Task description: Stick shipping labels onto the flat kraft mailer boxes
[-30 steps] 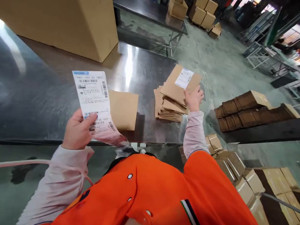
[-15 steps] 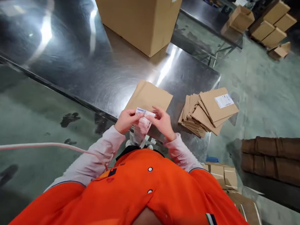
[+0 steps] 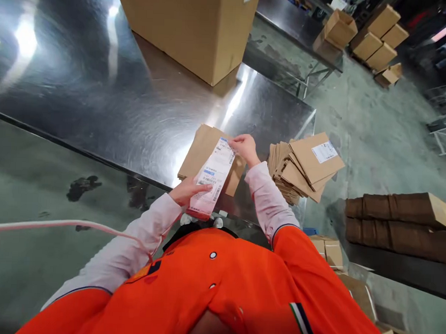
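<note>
A strip of printed white shipping labels [image 3: 212,179] stretches between my two hands, slanting over a small stack of brown cardboard mailers [image 3: 200,149]. My left hand [image 3: 190,189] grips the lower part of the strip, thumb on top. At its upper right corner, my right hand [image 3: 244,147] pinches the strip's end between thumb and fingers. To the right lies a taller, uneven pile of cardboard mailers [image 3: 282,172]. The top mailer of that pile bears a white shipping label [image 3: 324,152].
A large cardboard box [image 3: 188,32] stands on the metal table [image 3: 144,109] beyond the mailers. Boxes [image 3: 378,43] are stacked on the floor at the far right. Brown bundles [image 3: 398,219] lie right of the table, and a pale cable [image 3: 76,223] crosses at left.
My right hand has moved up and away from my left, drawing the label strip out lengthwise over the mailers. The view has shifted slightly to the right.
</note>
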`<action>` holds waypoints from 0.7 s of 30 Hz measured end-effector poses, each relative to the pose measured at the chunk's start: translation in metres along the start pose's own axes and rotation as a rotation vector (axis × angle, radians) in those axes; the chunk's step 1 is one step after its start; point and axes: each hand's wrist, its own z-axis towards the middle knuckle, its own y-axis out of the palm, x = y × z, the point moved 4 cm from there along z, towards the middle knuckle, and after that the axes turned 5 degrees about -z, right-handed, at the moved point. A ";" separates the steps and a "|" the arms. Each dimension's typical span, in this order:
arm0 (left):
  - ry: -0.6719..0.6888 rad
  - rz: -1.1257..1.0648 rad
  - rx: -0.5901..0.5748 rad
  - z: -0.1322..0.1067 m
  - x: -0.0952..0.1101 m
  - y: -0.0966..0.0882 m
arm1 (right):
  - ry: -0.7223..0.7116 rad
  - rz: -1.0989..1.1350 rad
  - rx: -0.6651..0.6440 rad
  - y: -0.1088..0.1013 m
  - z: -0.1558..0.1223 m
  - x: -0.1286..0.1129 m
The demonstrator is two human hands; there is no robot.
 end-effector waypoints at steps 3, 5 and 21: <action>-0.013 -0.025 -0.007 0.007 -0.004 -0.004 | 0.139 -0.122 0.022 0.001 0.032 0.008; -0.015 -0.025 0.005 0.011 -0.005 -0.002 | 0.164 -0.167 0.025 0.005 0.042 0.011; -0.176 0.137 0.102 -0.061 -0.079 -0.080 | -0.285 -0.642 -0.116 0.058 -0.002 -0.010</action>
